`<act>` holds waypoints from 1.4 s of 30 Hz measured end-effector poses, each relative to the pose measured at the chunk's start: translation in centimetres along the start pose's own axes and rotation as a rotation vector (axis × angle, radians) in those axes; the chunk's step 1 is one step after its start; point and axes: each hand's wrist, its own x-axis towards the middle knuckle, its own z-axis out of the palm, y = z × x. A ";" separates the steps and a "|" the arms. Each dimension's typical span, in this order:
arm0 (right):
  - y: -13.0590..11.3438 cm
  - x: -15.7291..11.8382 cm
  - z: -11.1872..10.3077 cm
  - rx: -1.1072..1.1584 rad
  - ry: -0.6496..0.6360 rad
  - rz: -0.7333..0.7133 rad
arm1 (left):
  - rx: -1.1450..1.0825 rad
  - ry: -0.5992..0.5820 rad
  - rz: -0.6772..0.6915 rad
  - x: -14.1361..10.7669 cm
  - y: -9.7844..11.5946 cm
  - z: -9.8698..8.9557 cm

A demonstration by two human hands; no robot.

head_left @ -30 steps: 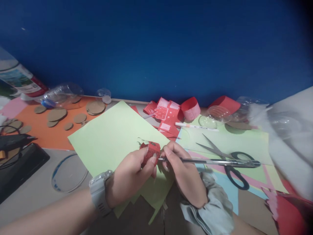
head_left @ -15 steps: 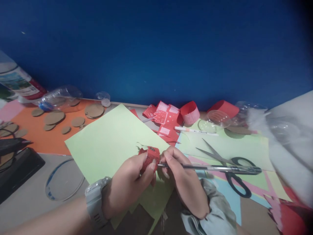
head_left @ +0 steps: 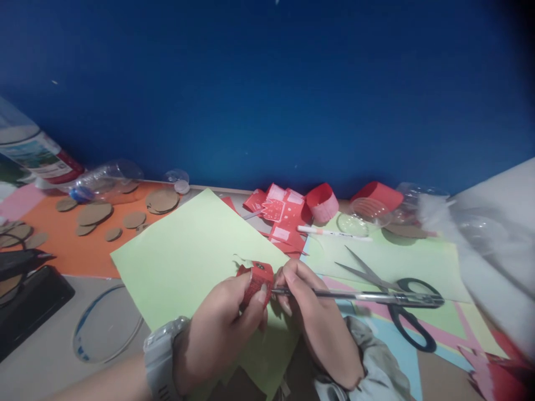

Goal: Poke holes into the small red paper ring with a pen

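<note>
Pinched in my left hand [head_left: 223, 314] is a small folded red paper piece [head_left: 259, 273] with a dark round mark on its top. My right hand [head_left: 307, 312] grips a black-and-clear pen [head_left: 355, 296]; its tip points left and meets the right side of the red paper, though exact contact is hard to see. Beneath both hands lies a large light green sheet of paper [head_left: 179, 245]. Open scissors [head_left: 387, 287] with black handles rest just right of my right hand, partly behind the pen.
Cardboard discs [head_left: 94, 214] lie on orange paper [head_left: 79, 253] at left, by a plastic bottle [head_left: 106, 181] and a clear ring [head_left: 106, 326]. Red paper cut-outs [head_left: 286, 214], a red paper loop [head_left: 322, 201] and a white marker [head_left: 330, 233] sit behind my hands. A blue wall [head_left: 267, 94] stands behind.
The whole scene has shifted slightly downward in view. Both hands keep their grips, with the pen still at the red paper's right side.
</note>
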 end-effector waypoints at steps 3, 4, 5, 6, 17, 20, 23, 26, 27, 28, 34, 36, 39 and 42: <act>0.0 0.2 0.1 0.041 -0.013 -0.013 | -0.005 -0.008 -0.031 0.0 0.0 0.1; 0.0 0.2 0.1 0.046 -0.022 -0.004 | -0.007 -0.011 -0.041 0.0 0.0 0.1; 0.0 0.2 0.1 0.046 -0.028 0.005 | -0.012 -0.013 -0.057 0.0 0.0 0.1; 0.0 0.2 0.1 0.042 -0.032 0.010 | -0.020 -0.016 -0.074 0.0 0.0 0.1; 0.2 -0.1 0.2 0.211 0.142 -0.189 | -0.382 -0.056 0.132 -0.2 0.5 -0.2; 0.3 -0.1 0.3 0.246 0.123 -0.209 | -0.361 -0.042 0.159 0.0 0.2 0.0; 0.3 -0.2 0.3 0.242 0.138 -0.202 | -0.353 -0.064 0.152 0.2 0.0 0.0; 0.1 -0.4 0.3 0.172 0.157 -0.179 | -0.326 -0.110 0.111 0.2 0.2 -0.1; 0.0 -0.6 0.3 0.130 0.160 -0.170 | -0.313 -0.120 0.085 0.1 0.3 -0.2; -0.2 -0.7 0.3 0.087 0.163 -0.161 | -0.302 -0.120 0.057 0.0 0.3 -0.2; -0.8 -0.7 0.2 0.005 0.159 -0.074 | -0.165 -0.085 -0.062 -0.1 -0.3 -0.1; -0.6 -0.5 0.1 0.010 0.164 -0.059 | -0.113 -0.099 -0.082 0.0 -0.4 0.0; -0.3 -0.3 0.0 0.032 0.162 -0.045 | -0.064 -0.096 -0.120 0.0 -0.2 0.1; -0.3 -0.2 -0.1 0.045 0.168 -0.038 | -0.046 -0.100 -0.150 0.0 -0.1 0.1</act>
